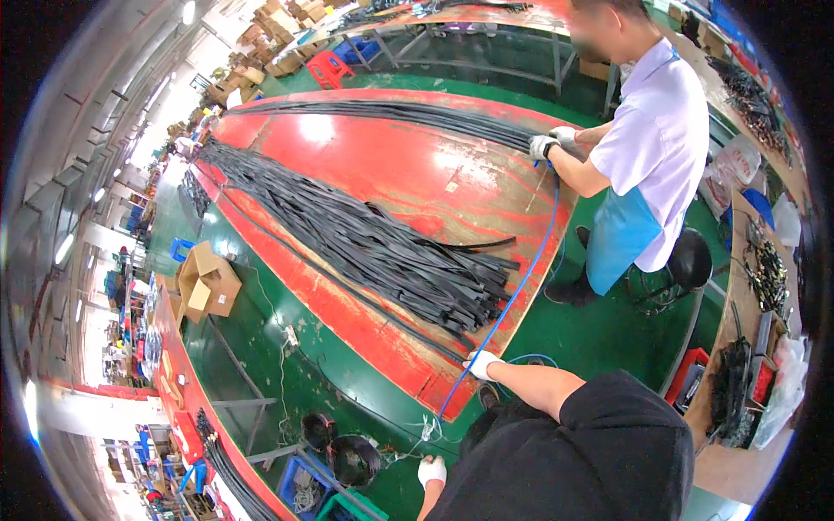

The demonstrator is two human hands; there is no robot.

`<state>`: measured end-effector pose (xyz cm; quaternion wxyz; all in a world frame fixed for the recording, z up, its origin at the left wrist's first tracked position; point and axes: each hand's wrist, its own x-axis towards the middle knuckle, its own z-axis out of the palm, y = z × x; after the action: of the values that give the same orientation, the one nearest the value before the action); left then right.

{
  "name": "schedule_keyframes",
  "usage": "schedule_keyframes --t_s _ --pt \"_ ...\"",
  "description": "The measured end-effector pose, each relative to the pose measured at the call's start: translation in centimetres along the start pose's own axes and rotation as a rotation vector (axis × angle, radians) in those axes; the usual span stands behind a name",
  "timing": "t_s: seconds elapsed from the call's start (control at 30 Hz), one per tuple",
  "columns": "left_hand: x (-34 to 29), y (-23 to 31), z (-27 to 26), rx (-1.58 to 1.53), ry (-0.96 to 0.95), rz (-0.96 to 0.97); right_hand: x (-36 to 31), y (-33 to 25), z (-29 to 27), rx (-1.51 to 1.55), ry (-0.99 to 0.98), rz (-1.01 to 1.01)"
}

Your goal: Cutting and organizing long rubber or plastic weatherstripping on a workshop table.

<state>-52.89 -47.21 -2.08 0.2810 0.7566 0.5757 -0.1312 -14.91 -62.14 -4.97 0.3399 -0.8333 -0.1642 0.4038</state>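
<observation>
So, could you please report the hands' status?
Right hand at black strip ends. Left hand off red table. Blue cord crossing table end, beside right hand.

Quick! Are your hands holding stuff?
White-gloved left hand: can't tell whether it's open or closed.
White-gloved right hand: seems closed on long, thin black strips.

Shop surroundings: green floor (pixel 608 339), stools, bins, cartons.
Back: stacked cartons (pixel 271 33); red stool (pixel 330 69) near bench (pixel 521 17). Left: open carton (pixel 210 282). Bottom: dark bucket (pixel 354 460) near blue bin (pixel 285 488), which holds coiled stuff; green bin (pixel 369 507) just beside it. Right: black stool (pixel 691 259), red box (pixel 686 375) near side bench (pixel 721 469), clear bag (pixel 786 382) on top.
</observation>
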Motion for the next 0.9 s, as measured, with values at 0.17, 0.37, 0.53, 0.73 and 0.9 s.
schedule_keyframes --t_s 0.17,0.37,0.53,0.73,0.9 --pt "5.5 6.2 -4.2 -0.119 -0.034 0.142 1.0 -0.9 1.1 -0.098 -0.059 -0.018" --pt "8.4 12.7 -7.8 -0.004 -0.073 0.292 4.4 3.4 1.2 -0.197 -0.048 -0.072" --pt "9.2 7.3 -5.9 0.076 -0.245 0.191 2.3 0.0 0.9 -0.139 -0.164 0.006" --pt "9.2 5.4 -3.3 0.139 -0.434 0.192 3.4 2.2 0.7 -0.298 -0.11 -0.042" --pt "10.5 3.9 -2.3 0.223 -0.42 0.166 2.5 -0.4 0.2 -0.355 -0.176 -0.125"
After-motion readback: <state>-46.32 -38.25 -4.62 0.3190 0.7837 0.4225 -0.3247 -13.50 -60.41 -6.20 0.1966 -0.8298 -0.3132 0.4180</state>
